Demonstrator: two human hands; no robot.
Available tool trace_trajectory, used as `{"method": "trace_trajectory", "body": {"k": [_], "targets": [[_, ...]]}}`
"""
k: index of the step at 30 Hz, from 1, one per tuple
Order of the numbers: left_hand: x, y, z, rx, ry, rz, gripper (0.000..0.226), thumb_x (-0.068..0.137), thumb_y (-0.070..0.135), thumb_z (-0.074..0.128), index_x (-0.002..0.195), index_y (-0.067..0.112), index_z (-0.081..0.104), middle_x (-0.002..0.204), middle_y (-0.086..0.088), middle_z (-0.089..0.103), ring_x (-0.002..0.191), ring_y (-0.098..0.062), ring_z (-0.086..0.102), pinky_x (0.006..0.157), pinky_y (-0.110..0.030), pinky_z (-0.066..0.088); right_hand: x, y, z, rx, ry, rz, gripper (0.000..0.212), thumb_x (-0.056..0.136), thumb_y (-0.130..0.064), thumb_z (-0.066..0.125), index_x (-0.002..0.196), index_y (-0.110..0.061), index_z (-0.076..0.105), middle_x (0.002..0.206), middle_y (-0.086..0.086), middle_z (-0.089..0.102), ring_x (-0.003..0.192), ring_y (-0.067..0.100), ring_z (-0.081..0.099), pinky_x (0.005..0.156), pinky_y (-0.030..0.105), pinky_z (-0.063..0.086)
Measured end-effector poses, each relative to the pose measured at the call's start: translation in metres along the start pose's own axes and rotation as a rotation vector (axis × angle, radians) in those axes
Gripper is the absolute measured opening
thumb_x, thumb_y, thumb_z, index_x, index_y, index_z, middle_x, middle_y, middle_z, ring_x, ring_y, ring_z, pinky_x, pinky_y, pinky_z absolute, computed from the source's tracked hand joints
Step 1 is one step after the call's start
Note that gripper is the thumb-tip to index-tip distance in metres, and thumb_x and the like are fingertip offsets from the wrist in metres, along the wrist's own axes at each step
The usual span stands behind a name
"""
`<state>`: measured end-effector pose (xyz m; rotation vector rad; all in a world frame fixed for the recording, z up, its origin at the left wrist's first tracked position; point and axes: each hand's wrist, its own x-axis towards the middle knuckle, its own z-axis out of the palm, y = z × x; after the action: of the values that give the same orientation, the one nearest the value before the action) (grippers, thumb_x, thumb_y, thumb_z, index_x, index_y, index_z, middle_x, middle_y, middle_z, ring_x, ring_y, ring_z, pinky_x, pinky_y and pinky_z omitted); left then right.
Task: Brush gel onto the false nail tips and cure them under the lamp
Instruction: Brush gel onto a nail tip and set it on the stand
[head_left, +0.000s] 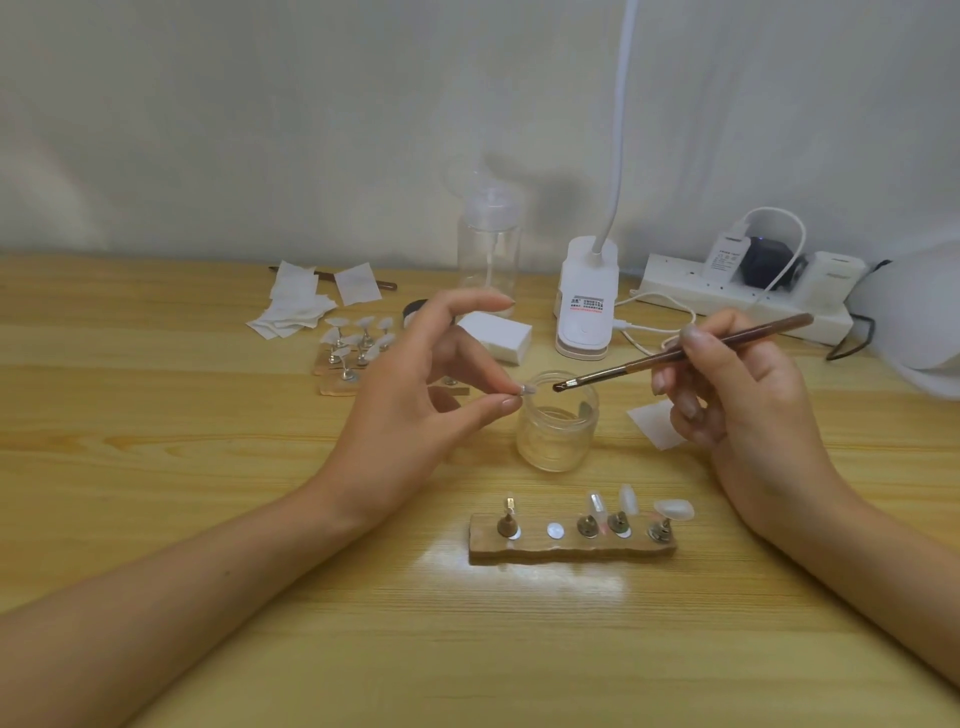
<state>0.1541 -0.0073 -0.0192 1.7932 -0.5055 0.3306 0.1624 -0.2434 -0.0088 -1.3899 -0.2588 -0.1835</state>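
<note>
My left hand (415, 395) pinches a small clear nail tip (528, 389) between thumb and finger, just left of an open glass jar (557, 426). My right hand (737, 384) grips a brown-handled gel brush (675, 353), its dark bristles hovering over the jar's mouth, a short gap from the tip. In front of me lies a wooden holder strip (571, 543) with several metal stands; three on its right carry nail tips (673, 510), one on the left is bare, and one spot shows only a white disc.
A white clip lamp (584, 312) with a gooseneck stands behind the jar. A second holder with nail tips (353, 343), white wipes (296, 301), a clear pump bottle (488, 249), a white block (498, 335) and a power strip (737, 291) line the back of the wooden table.
</note>
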Motion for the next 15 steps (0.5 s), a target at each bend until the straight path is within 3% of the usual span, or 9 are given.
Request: {"method": "trace_trajectory", "body": {"k": [10, 15], "targets": [[-0.001, 0.0035, 0.0018, 0.055, 0.007, 0.031, 0.057, 0.085, 0.005, 0.079, 0.129, 0.03, 0.053, 0.085, 0.009, 0.072, 0.092, -0.01, 0.073, 0.06, -0.024, 0.053, 0.0011, -0.0039, 0.0046, 0.027, -0.06, 0.043, 0.017, 0.081, -0.037, 0.063, 0.068, -0.029, 0.056, 0.07, 0.003, 0.069, 0.053, 0.007, 0.047, 0.047, 0.018, 0.032], [-0.001, 0.0045, 0.0023, 0.08, 0.01, 0.046, 0.057, 0.084, 0.004, 0.079, 0.129, 0.03, 0.053, 0.085, 0.01, 0.072, 0.092, -0.013, 0.071, 0.065, -0.038, 0.054, 0.0006, -0.0029, 0.0055, 0.013, -0.089, 0.034, 0.016, 0.086, -0.029, 0.06, 0.073, -0.023, 0.054, 0.073, 0.01, 0.071, 0.051, 0.009, 0.044, 0.044, 0.016, 0.032]]}}
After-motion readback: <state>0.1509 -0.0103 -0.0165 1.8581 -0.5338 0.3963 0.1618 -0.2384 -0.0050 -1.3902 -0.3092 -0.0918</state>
